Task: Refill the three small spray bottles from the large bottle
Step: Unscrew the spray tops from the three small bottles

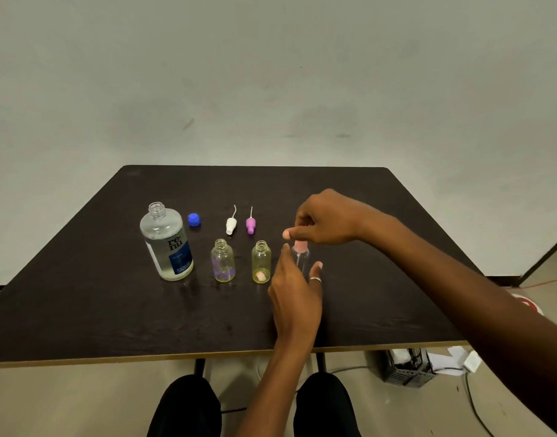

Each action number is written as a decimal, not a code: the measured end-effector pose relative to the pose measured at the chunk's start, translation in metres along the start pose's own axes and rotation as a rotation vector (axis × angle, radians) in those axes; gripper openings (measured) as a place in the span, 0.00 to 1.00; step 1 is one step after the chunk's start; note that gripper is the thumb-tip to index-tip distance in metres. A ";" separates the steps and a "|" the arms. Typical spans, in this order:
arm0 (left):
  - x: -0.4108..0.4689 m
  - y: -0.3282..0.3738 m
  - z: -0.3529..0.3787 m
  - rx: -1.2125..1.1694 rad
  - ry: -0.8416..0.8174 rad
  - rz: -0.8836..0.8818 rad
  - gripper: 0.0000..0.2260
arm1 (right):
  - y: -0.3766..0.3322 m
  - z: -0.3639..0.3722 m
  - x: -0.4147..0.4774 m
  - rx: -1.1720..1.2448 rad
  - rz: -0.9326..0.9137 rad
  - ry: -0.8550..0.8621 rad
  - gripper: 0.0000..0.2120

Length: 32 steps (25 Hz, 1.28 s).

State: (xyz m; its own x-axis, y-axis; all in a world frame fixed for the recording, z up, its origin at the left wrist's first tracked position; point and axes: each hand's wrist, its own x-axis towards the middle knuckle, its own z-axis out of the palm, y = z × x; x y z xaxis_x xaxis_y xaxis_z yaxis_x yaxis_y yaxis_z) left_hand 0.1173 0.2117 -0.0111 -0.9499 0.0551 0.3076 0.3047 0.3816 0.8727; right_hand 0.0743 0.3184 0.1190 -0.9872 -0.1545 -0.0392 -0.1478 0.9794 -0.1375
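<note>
Knees (189, 405) in dark trousers are showing at the bottom edge, under the near rim of a dark table (81, 294). Rising between them, the left hand (296, 288) is reaching forward with its palm turned inward and a ring on one finger. Its thumb and fingers are wrapping round the body of the clear small bottle (302, 260), which is standing upright at the right end of the row. The right hand (324, 222) is coming in from the right on an outstretched forearm and is hanging over that bottle's neck. Its fingers are curling down and its thumb is pointing left, pinching the pink spray top (301, 246) that is sitting on the neck. Just to the left, two more small bottles are standing open: the middle bottle (261, 263), yellowish, and the left bottle (222, 261), yellowish with a purple tint. Behind them a white spray top (231, 224) and a purple spray top (250, 224) are lying on the table, tubes pointing away. Further left the large bottle (167, 244) is standing uncapped and mostly full of clear liquid, its label reading "renu" above a blue panel whose smaller print is too small to read. A blue cap (194, 219) is lying just beside its shoulder.
</note>
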 end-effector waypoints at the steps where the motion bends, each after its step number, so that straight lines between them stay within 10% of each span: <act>1: 0.002 -0.001 0.001 -0.013 0.006 0.002 0.20 | -0.002 0.005 0.001 -0.027 0.007 -0.016 0.21; 15: 0.008 -0.016 0.000 -0.070 -0.012 0.043 0.14 | -0.012 0.015 0.000 -0.179 -0.114 -0.071 0.02; 25: 0.009 -0.021 0.002 -0.085 0.025 0.093 0.10 | -0.016 0.006 -0.004 -0.233 0.059 -0.003 0.23; 32: 0.010 -0.022 0.003 -0.086 0.016 0.089 0.15 | -0.019 0.003 -0.002 -0.144 -0.037 -0.190 0.09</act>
State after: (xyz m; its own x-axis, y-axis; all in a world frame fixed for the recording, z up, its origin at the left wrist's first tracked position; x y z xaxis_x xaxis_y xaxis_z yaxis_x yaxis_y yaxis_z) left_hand 0.1011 0.2060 -0.0286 -0.9178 0.0700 0.3908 0.3933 0.2952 0.8707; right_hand 0.0793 0.3001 0.1188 -0.9541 -0.1985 -0.2244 -0.2037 0.9790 -0.0002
